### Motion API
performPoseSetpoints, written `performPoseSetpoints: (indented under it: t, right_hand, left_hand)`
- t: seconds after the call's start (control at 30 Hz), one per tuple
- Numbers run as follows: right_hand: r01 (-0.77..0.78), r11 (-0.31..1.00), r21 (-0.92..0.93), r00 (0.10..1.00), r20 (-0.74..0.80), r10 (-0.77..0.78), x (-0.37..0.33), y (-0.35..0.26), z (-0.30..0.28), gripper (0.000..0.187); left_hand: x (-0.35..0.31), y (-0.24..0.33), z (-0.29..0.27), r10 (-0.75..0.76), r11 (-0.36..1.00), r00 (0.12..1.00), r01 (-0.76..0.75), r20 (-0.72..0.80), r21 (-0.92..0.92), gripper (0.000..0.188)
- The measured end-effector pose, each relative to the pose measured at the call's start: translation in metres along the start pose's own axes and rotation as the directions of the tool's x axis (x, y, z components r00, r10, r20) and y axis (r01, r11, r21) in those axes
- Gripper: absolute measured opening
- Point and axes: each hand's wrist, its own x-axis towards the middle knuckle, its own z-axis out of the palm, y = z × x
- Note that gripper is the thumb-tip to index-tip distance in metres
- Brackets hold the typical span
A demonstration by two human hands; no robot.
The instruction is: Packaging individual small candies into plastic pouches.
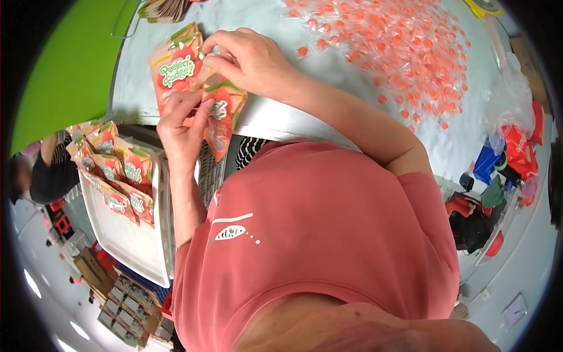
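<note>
Two red and tan candy pouches with green tops are at the table's near left edge. My left hand (180,126) pinches the nearer pouch (220,120), which hangs tilted over the edge. The farther pouch (174,70) stands partly behind my left fingers. At that pouch's upper right side, my right hand (249,61) has thumb and forefinger closed together on its edge. Part of the grip is hidden by the fingers. To the right, a wide heap of orange-red candies (381,44) in clear wrappers spreads over the pale table (352,108).
A white plastic crate (126,249) at lower left bears several filled pouches (111,167). Flat tan pouches (164,10) lie stacked at the far left. A green panel (64,64) borders the table. Another person's dark sleeve (51,176) shows beyond the crate. Clear plastic bags (509,111) hang at right.
</note>
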Motion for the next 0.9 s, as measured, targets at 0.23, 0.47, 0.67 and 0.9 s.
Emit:
performPoseSetpoints:
  t: [0.23,0.47,0.67,0.9]
  right_hand:
    - [-0.319,0.791,0.522,0.944,0.098,0.316,0.011,0.000,0.010,0.025]
    - [-0.044,0.957,0.286,0.996,0.085,0.020,0.008,-0.030,0.007,0.029]
    - [0.305,0.948,-0.096,0.922,0.278,-0.268,0.014,-0.037,0.001,0.042]
    - [0.266,0.904,0.336,0.871,0.317,-0.374,0.008,-0.068,-0.009,0.039]
  left_hand:
    - [0.004,0.009,0.008,0.007,1.000,1.000,-0.007,0.026,0.007,0.021]
    - [0.000,-0.002,0.001,-0.008,0.997,1.000,0.008,0.008,-0.082,0.018]
    - [-0.016,-0.011,-0.010,-0.013,0.992,0.999,0.007,-0.051,-0.126,0.016]
    - [-0.022,-0.008,-0.017,0.097,0.992,0.995,-0.098,-0.008,-0.085,0.023]
